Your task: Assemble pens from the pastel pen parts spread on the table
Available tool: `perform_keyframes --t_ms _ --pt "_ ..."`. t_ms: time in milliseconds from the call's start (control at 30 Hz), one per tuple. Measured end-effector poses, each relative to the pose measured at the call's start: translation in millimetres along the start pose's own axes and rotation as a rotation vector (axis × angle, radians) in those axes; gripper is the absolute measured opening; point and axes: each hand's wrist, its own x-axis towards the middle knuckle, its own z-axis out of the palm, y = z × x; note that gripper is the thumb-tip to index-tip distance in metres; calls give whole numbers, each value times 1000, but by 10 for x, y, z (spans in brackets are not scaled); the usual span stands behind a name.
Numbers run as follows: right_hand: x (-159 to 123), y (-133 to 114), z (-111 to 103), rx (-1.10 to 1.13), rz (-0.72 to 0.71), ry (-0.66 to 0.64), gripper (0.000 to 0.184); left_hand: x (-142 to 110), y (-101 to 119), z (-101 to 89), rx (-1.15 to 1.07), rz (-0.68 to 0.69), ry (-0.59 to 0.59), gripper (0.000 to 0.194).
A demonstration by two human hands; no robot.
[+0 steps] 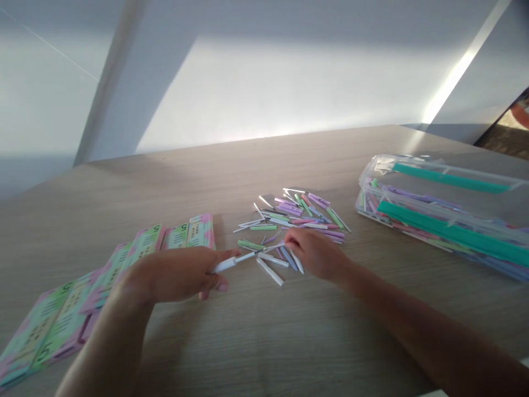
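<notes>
My left hand (185, 273) is closed round a white pen (225, 265), whose thin, dark-tipped end points right. The other fingers of this hand are loosely spread. Opposite it, my right hand (316, 251) is closed in a pinch at the near edge of the pile. A slim pale lilac pen part (275, 246) runs from the right fingertips to the pen's tip; whether the two touch I cannot tell. Pastel pen parts (289, 208) in green, pink, purple and white lie loose behind and between my hands. A white pen piece (270, 272) lies just in front of them.
Pastel packs (53, 320) printed with a 5 lie overlapping at the left, partly under my left forearm. A clear plastic case (438, 207) with teal strips stands at the right, with many pen parts inside. The wooden table (256, 342) meets a pale wall (268, 88) behind.
</notes>
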Motion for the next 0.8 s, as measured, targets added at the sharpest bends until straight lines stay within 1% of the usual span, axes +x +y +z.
perform_keyframes --t_ms 67,133,200,267,333,467,567,667,800 --pt "106 304 -174 -145 115 62 16 10 -42 17 10 -10 23 51" --pt "172 568 -293 -235 205 60 17 28 -71 36 15 -34 34 50" --pt "198 739 -331 -264 226 43 18 43 -85 47 7 -42 32 48" --pt "199 805 -307 -268 212 36 17 49 -93 49 -6 -36 29 49" --pt "193 792 -260 -269 196 41 17 44 -101 47 -12 -34 35 51" --pt "201 660 -188 -283 173 38 18 25 -118 47 -5 -47 42 49" --pt "275 525 -116 -321 107 -22 21 16 -101 34 3 -56 41 51" --pt "453 378 1 -365 50 -81 25 6 -50 3 19 -34 32 53" --pt "793 225 143 -411 34 -130 26 -36 -3 -25 32 -34 38 52"
